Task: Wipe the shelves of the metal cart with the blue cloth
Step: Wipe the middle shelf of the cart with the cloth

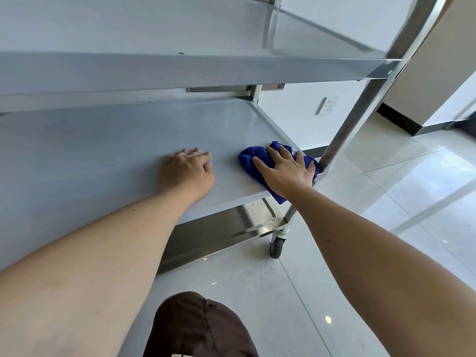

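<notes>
The metal cart fills the left and centre of the view, with three steel shelves. Its middle shelf (116,150) lies in front of me. A crumpled blue cloth (248,157) sits on that shelf at its near right corner, beside the upright post (360,112). My right hand (286,171) presses flat on the cloth with fingers spread, covering most of it. My left hand (186,171) rests palm down on the bare shelf, a hand's width left of the cloth, holding nothing. The top shelf (180,70) overhangs above; the bottom shelf (219,233) shows below.
A caster wheel (277,247) stands under the cart's near right corner on the glossy tiled floor (386,202). A wall socket (327,105) is on the white wall behind. My knee in brown fabric (201,328) is at the bottom centre.
</notes>
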`<state>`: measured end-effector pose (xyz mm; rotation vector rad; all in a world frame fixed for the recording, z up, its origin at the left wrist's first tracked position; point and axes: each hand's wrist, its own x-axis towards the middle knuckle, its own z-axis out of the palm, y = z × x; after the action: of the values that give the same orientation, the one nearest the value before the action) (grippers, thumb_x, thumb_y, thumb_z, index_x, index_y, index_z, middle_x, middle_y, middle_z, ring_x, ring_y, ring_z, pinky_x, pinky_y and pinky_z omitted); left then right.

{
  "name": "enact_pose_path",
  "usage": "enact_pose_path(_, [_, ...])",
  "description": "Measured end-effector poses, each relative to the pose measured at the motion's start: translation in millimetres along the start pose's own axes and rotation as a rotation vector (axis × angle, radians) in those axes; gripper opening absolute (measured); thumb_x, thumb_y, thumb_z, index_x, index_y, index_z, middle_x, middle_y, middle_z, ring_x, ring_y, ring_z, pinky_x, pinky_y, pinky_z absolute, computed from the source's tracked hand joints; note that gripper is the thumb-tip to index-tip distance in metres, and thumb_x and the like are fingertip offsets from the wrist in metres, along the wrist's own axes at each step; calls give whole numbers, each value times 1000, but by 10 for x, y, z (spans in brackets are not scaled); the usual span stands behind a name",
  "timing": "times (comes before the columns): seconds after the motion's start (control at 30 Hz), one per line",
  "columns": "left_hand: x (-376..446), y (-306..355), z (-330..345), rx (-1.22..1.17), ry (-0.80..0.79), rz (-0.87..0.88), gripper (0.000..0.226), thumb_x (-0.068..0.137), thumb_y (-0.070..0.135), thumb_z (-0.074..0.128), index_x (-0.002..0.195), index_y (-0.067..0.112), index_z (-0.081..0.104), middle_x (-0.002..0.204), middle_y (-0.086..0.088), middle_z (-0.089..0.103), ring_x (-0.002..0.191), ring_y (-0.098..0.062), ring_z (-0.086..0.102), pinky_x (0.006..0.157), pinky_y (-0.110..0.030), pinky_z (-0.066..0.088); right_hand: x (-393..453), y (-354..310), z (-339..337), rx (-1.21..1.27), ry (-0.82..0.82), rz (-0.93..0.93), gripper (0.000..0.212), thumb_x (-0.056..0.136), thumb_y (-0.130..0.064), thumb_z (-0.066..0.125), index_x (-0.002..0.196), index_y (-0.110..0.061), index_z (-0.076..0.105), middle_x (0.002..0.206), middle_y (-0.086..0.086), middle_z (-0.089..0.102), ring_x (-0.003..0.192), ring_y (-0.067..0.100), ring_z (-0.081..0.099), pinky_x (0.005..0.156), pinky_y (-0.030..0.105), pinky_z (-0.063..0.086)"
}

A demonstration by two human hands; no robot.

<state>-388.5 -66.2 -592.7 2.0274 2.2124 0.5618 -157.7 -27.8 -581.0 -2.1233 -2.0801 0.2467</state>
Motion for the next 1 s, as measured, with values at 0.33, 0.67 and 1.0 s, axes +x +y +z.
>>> enact_pose_path(0.33, [46,-134,-364,-322,-167,-123,22,94,26,39,80,22,55,108,-9,65,103,-33,54,85,-34,41,-467,-744,197,-31,16,-140,81,79,-86,11,150,-49,29,163,-9,28,150,36,12,115,63,3])
enact_pose_path(0.67, [-683,-1338,-919,-53,283,-200,32,95,33,42,93,12,66,104,-13,66,98,-37,55,78,-41,46,-1005,-1643,433,-46,-48,-372,86,79,-89,6,150,-45,24,163,-4,24,148,42,9,112,68,3])
enact_pose_path(1.0, [-1501,-2129,-1352,-42,396,-514,41,98,41,37,112,15,65,111,-12,68,98,-33,61,80,-41,49,-1773,-2671,697,-48,-88,-701,93,77,-91,0,152,-40,17,165,1,19,147,46,8,110,71,3])
